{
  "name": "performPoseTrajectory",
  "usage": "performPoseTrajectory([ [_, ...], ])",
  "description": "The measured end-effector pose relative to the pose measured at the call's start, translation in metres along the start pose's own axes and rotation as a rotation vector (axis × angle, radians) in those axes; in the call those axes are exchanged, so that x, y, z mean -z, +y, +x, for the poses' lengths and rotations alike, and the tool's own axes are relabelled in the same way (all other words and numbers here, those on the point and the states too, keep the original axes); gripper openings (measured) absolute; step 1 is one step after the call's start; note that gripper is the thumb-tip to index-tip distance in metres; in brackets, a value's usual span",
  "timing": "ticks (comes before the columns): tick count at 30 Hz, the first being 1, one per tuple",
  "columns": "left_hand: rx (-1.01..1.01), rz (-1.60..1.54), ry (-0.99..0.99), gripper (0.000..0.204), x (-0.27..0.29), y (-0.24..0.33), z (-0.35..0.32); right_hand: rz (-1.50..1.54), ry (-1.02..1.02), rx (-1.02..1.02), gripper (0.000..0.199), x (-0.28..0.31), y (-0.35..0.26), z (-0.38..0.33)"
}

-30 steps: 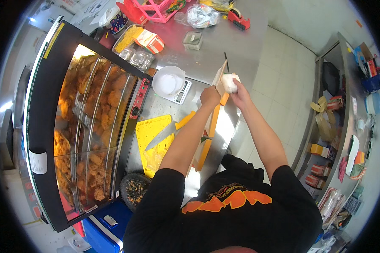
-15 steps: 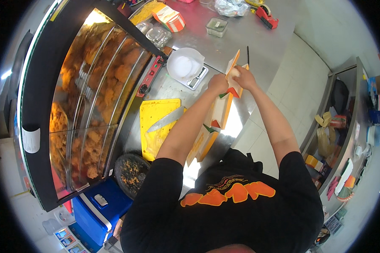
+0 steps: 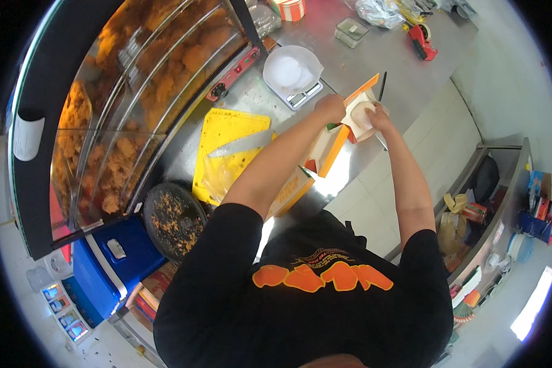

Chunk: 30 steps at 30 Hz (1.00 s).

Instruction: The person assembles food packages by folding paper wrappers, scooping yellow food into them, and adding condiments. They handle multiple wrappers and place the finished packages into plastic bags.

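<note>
Both my hands are over an open orange-and-white cardboard food box [image 3: 357,104] on the steel counter [image 3: 405,67]. My left hand [image 3: 330,108] grips the box's near edge. My right hand [image 3: 374,116] holds a round white bun-like item [image 3: 360,114] inside the box. A stack of flat orange boxes [image 3: 325,150] lies under my left forearm. A black pen [image 3: 382,86] lies just beyond the box.
A yellow cutting board [image 3: 227,132] carries a large knife [image 3: 239,144]. A white bowl [image 3: 291,70] sits on a small scale. A glass warming cabinet [image 3: 135,92] of fried chicken is left. A round crumb tray [image 3: 173,218], blue cooler [image 3: 113,260], red tape dispenser [image 3: 422,40] and side shelves [image 3: 490,202] surround me.
The view has shifted so the counter sits higher and further right. My hands stay together on the box, with the white item now lower inside it.
</note>
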<state>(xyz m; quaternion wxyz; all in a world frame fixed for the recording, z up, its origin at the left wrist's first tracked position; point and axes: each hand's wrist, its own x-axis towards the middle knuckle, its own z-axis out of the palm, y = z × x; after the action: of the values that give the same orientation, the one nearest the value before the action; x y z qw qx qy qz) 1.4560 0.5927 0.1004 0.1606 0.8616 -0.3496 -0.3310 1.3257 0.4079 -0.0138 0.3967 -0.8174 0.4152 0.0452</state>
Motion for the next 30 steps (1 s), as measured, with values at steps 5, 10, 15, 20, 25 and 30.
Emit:
performPoseTrajectory([
  [5,-0.254,-0.154,0.238,0.049,-0.006,-0.012,-0.009,-0.457,0.174,0.216,0.051,-0.005,-0.007,-0.006],
  [10,-0.322,-0.271,0.461,0.068,0.011,-0.068,-0.097,-0.152,0.392,0.368,0.043,-0.018,-0.058,-0.081],
  [15,-0.023,-0.427,0.905,0.036,0.028,-0.163,-0.290,0.292,0.472,0.409,0.027,-0.048,-0.018,-0.209],
  [20,0.754,-0.135,1.624,0.016,-0.003,-0.230,-0.503,0.205,0.455,0.617,0.027,-0.060,-0.053,-0.268],
  [25,1.231,0.061,2.033,0.029,-0.024,-0.296,-0.683,0.303,0.321,0.789,0.029,-0.064,-0.201,-0.279],
  [30,1.168,0.056,1.941,0.066,-0.037,-0.429,-0.767,0.632,0.149,0.960,0.019,-0.118,-0.299,-0.323],
])
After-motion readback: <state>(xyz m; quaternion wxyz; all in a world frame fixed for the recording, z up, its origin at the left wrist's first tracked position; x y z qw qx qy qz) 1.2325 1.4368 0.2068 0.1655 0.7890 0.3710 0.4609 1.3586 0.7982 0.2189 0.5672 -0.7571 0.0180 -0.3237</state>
